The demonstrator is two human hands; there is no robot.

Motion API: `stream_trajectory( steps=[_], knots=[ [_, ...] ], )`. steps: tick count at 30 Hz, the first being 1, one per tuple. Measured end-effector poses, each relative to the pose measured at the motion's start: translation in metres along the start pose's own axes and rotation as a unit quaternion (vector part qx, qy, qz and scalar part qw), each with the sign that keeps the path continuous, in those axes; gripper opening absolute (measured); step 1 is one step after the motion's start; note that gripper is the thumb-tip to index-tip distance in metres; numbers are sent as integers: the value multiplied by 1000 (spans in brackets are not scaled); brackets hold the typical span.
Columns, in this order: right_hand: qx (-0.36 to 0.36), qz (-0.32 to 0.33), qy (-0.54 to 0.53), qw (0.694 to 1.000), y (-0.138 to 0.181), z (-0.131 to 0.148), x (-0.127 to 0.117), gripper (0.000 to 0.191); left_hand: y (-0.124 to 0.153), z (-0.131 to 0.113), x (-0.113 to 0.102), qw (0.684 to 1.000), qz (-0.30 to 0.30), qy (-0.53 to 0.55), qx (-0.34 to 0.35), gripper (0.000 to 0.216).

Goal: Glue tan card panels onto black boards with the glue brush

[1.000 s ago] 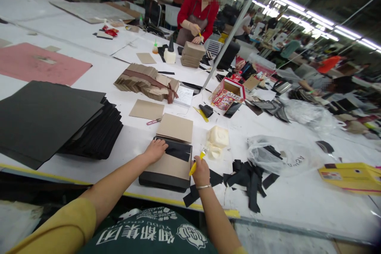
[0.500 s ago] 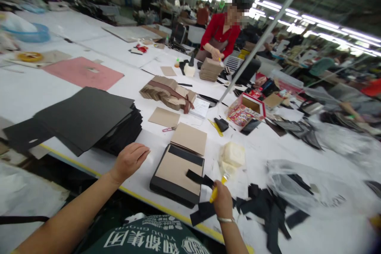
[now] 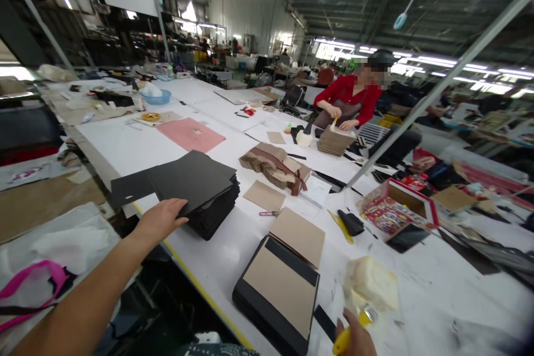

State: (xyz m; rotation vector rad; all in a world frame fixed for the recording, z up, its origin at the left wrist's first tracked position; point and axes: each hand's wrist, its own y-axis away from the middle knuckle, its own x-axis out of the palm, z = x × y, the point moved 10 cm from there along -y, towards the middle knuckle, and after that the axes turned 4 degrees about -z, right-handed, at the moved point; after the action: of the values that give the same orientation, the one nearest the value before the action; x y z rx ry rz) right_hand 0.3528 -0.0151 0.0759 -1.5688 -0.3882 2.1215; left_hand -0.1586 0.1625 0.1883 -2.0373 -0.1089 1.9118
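Note:
My left hand (image 3: 161, 221) reaches to the near corner of a stack of black sheets (image 3: 194, 181), fingers stretched out and apart at its edge. In my right hand (image 3: 354, 336), low in the view and cut off by the frame, is a brush (image 3: 367, 314) with a yellow handle. A black strip (image 3: 325, 322) lies against the fingers of that hand; whether they grip it is unclear. Between my hands sits a black-edged piece with a tan board (image 3: 281, 286) on it. Another tan board (image 3: 298, 236) adjoins its far end. A pale glue-stained block or tub (image 3: 371, 283) stands beyond the brush.
Bundled tan pieces (image 3: 273, 164), a pink sheet (image 3: 192, 133) and small pink-handled snips (image 3: 269, 213) lie on the white table (image 3: 112, 144). A colourful box (image 3: 396, 208) stands at right near a slanting metal pole (image 3: 438, 78). Across the table, a person in red (image 3: 348, 97) brushes a stack.
My left hand has moved left to the black stack, its fingers now spread. My right hand keeps the brush and is lower in view. The view has turned left.

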Motion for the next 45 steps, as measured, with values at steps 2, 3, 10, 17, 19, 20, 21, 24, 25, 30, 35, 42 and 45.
stream_trajectory(
  steps=[2,3,10,17,19,20,21,24,25,30,35,42,45],
  knots=[
    [-8,-15,-48,999,-15,40,2,31,6,-7,-12,998,-51,1,31,25],
    [-13,-22,-85,996,-21,62,1,29,11,-14,-24,994,-97,-2,51,22],
    [87,75,-404,907,-50,175,33,22,56,-137,-67,908,-276,110,296,45],
    [210,-7,-281,936,-36,113,48,21,136,-314,20,822,-72,253,506,31],
    [208,15,-230,951,-19,82,55,16,143,-331,48,822,-19,268,501,30],
    [205,37,-212,955,-9,67,59,15,141,-332,61,829,-1,271,489,34],
    [202,61,-198,957,-1,54,63,14,136,-329,73,841,11,271,469,40],
    [187,139,-173,957,16,25,75,14,102,-294,114,911,19,247,329,58],
    [179,159,-163,957,17,20,78,15,90,-278,128,933,23,240,268,61],
    [140,178,-17,974,7,9,85,23,74,-250,181,952,119,243,145,73],
    [149,151,97,972,6,9,80,31,97,-276,171,943,148,167,246,86],
    [211,14,23,977,22,-37,0,36,109,-283,187,904,224,132,339,73],
    [329,-53,-44,942,35,-95,-32,39,104,-282,195,889,252,137,356,71]
  ],
)
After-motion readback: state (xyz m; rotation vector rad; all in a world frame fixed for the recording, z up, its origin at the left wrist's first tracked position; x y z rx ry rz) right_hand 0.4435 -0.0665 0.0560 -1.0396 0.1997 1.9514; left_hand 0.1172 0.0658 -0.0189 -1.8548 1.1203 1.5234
